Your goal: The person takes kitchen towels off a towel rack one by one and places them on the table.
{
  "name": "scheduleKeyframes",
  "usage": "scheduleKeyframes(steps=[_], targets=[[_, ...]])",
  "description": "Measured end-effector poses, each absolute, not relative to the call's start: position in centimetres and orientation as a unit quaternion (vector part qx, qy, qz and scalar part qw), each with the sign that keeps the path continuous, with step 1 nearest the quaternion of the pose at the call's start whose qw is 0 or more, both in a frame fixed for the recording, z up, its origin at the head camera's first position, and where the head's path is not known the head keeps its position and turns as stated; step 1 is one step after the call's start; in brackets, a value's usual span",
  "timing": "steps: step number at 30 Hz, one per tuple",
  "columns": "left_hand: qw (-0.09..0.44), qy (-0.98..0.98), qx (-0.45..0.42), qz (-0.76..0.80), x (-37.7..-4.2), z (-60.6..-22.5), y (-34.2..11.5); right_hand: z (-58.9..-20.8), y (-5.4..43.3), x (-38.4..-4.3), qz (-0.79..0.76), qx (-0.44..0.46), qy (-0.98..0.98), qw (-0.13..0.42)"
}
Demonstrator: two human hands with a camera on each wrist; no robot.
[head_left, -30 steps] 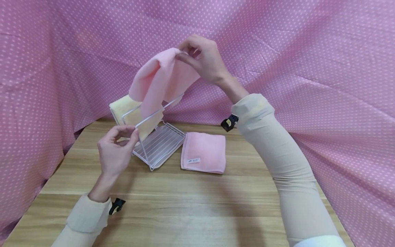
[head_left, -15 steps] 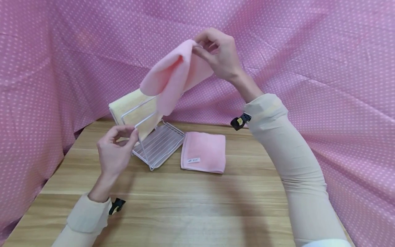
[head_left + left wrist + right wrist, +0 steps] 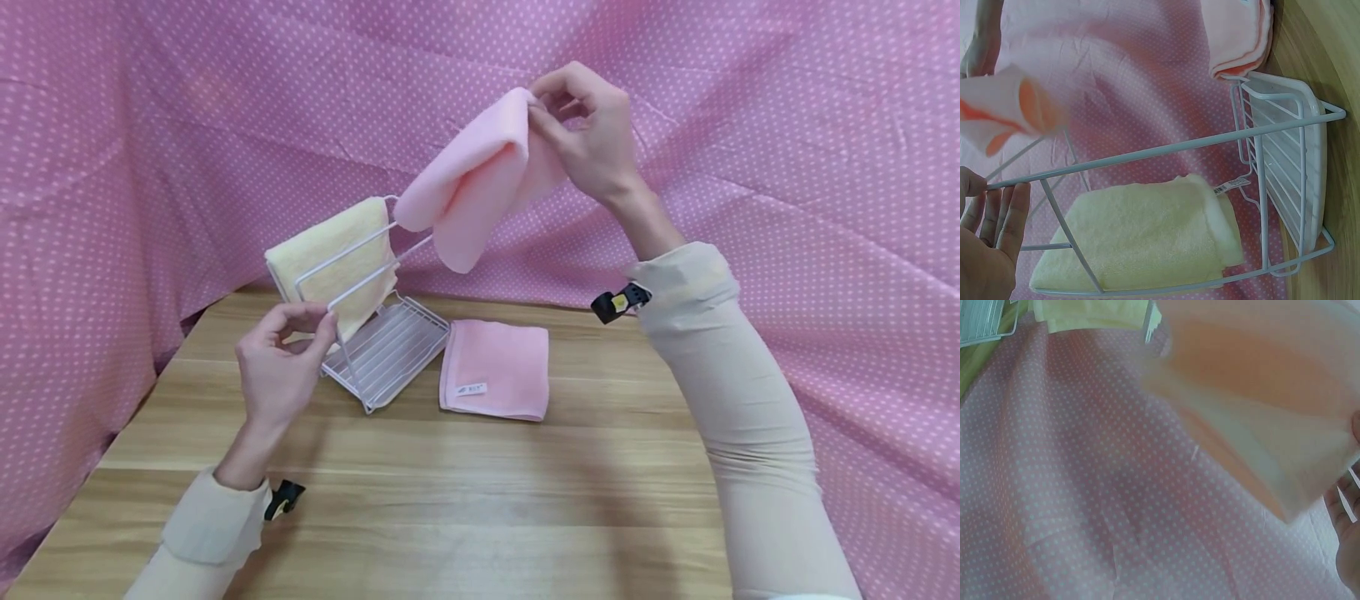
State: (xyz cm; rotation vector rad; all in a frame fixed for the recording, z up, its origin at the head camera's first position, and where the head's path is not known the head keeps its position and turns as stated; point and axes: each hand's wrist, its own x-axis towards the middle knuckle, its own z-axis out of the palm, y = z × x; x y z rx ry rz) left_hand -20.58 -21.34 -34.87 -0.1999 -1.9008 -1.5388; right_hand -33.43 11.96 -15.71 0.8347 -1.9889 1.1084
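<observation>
A white wire towel rack (image 3: 351, 358) with a slatted base tray stands on the table at left of centre. My left hand (image 3: 283, 358) pinches the near upper corner of its frame between thumb and fingers. Over the rack's far bar hangs a yellow towel (image 3: 337, 250), its small label showing in the left wrist view. My right hand (image 3: 588, 129), raised to the right of the rack, pinches a folded pink towel (image 3: 480, 183) by its top edge. That towel droops in loose folds, its lower left end right at the tips of the rack's bars.
Beside the rack's base, a second pink towel (image 3: 495, 371) lies folded square with a white label on its corner. The wooden table (image 3: 450, 508) is backed by a pink dotted curtain (image 3: 750, 150) around the sides and rear.
My right hand has moved to the right and slightly up, drawing the pink towel along the rack's bars and uncovering more of the yellow towel. My left hand has stayed at the rack corner.
</observation>
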Motion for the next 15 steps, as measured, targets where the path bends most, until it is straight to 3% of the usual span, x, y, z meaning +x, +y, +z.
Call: scheduleKeyframes(steps=[15], targets=[[0.337, -0.730, -0.074, -0.589, -20.6, -35.0, -21.4, -18.7, 17.0, -32.4, 0.373, 0.294, -0.816, 0.329]])
